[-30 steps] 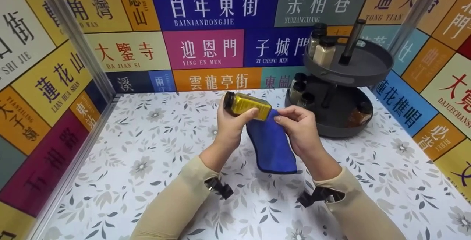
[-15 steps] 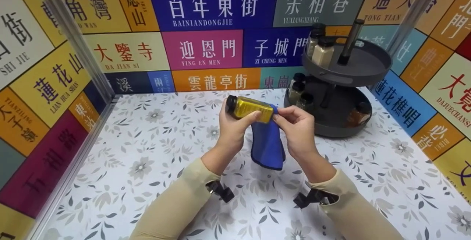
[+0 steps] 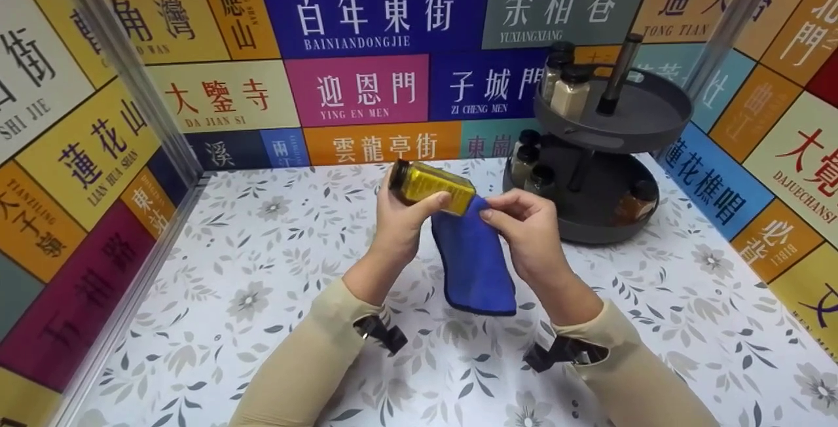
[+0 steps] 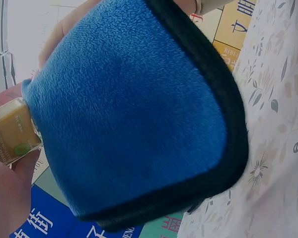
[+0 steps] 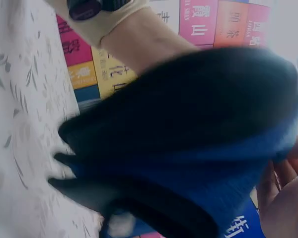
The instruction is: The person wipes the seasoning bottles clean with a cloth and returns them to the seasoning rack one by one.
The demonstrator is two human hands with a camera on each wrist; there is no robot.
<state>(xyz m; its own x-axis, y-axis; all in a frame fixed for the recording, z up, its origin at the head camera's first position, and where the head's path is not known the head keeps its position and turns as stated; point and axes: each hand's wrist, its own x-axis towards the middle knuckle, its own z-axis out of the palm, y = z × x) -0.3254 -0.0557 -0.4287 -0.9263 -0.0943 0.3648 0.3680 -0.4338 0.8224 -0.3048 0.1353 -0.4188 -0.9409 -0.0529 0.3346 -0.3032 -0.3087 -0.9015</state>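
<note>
A spice jar (image 3: 437,186) with yellow contents and a black lid lies tilted in my left hand (image 3: 400,227), its lid toward the left. The left thumb presses along the jar's side. My right hand (image 3: 533,227) pinches the top of a blue cloth (image 3: 476,263) with dark edging, right at the jar's base end. The cloth hangs down between the two hands, above the table. In the left wrist view the cloth (image 4: 134,109) covers most of the picture, with the jar (image 4: 15,131) at its left edge. Folds of cloth (image 5: 203,114) hide much of the right wrist view.
A dark two-tier round rack (image 3: 589,230) stands at the back right. Its upper tray holds jars such as one with pale contents (image 3: 569,93); several more jars (image 3: 540,181) sit on the lower tray. Printed panels (image 3: 357,90) wall the floral-covered table (image 3: 249,348).
Half a second ago the jar and both hands were slightly lower and further right, with the cloth narrower. Now the jar is up and left, and the cloth hangs wider below it.
</note>
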